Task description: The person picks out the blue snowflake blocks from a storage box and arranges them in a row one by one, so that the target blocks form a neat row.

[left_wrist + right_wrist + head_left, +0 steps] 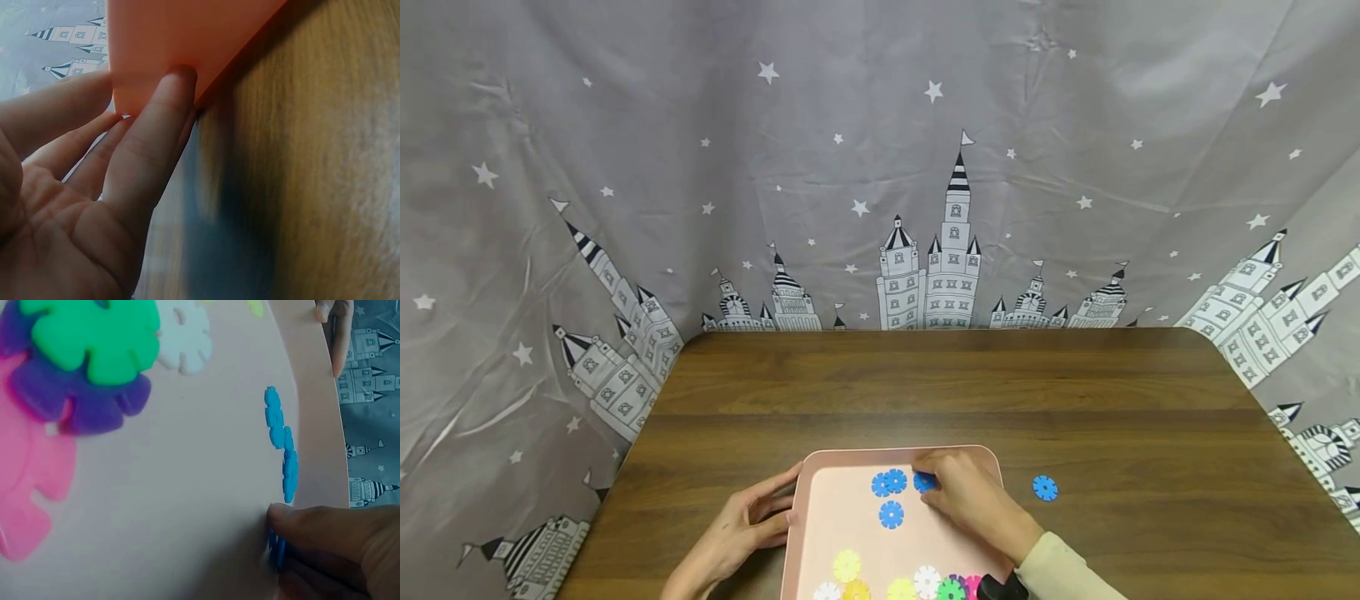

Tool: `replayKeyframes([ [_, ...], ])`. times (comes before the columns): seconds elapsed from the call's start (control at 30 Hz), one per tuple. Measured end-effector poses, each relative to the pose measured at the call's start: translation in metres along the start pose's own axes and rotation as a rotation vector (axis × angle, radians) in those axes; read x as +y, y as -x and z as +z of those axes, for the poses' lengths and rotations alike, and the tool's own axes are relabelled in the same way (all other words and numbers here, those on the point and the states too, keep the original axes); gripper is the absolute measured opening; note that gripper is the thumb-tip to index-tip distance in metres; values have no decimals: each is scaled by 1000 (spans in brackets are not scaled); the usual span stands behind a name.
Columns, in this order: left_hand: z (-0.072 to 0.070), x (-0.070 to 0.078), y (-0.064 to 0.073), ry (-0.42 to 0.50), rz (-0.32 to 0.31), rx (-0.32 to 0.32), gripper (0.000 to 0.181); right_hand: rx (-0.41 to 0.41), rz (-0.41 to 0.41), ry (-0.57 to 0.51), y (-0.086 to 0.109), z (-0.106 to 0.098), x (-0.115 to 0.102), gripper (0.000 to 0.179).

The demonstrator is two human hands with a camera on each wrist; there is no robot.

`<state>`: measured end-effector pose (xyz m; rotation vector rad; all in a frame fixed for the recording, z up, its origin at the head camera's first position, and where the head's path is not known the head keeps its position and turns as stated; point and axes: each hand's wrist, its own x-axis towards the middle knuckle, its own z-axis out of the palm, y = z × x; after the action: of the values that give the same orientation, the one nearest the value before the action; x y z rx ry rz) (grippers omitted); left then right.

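Note:
A pink tray [842, 533] lies at the table's near side. My left hand [737, 525] is at its left side, with mostly straight fingers and thumb touching the outer wall [187, 31]. Inside the tray's far right part, my right hand [973, 500] pinches a blue notched plastic disc [924, 482] between thumb [312, 525] and fingers; the hand partly hides it. Several more blue discs [891, 514] lie to its left in the tray, two overlapping. In the right wrist view, the held blue disc [276, 550] appears edge-on.
Along the tray's near part lie yellow [847, 566], white [927, 582], green [951, 589], purple and pink discs. One blue disc [1045, 487] is on the wooden table [925, 383], right of the tray. A grey castle-print curtain [820, 167] hangs behind.

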<state>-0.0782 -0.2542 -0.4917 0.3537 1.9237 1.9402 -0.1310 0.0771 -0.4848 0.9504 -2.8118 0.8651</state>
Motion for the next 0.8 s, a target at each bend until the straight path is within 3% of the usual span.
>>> replayKeyframes([
  [0.37, 1, 0, 0, 7, 12, -12, 65, -8, 12, -25, -1, 2, 0, 34],
  [0.8, 2, 0, 0, 21, -28, 10, 68, -13, 17, -56, 2, 1, -1, 37],
])
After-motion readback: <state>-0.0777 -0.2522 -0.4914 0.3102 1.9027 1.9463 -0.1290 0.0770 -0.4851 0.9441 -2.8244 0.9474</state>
